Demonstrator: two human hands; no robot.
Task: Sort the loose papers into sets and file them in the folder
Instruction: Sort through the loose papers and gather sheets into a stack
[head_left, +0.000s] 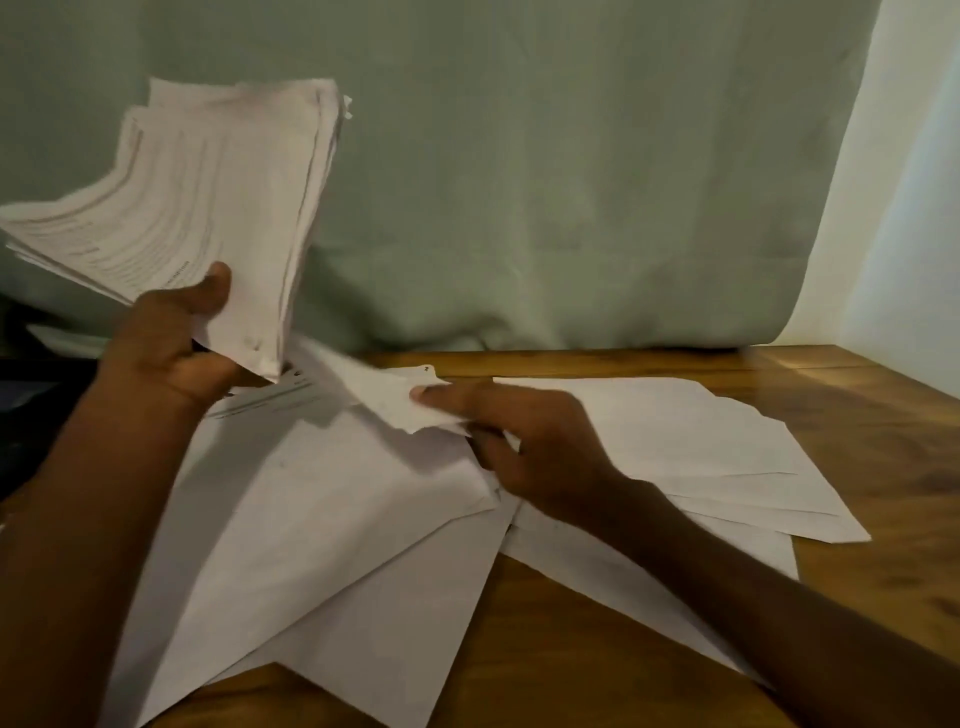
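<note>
My left hand (171, 338) grips a thick stack of printed papers (208, 208) by its lower corner and holds it raised and fanned above the table's left side. My right hand (524, 441) pinches the corner of a single sheet (384, 389) between thumb and fingers, lifting it off the pile. Several loose white sheets (337, 545) lie face down and overlapping across the wooden table (857, 519). Another loose group of sheets (701, 441) lies to the right of my right hand. No folder is visible.
A pale green curtain (571, 182) hangs right behind the table. A light wall (909, 260) stands at the right. Something dark (31, 395) sits at the left edge, partly hidden by my left arm.
</note>
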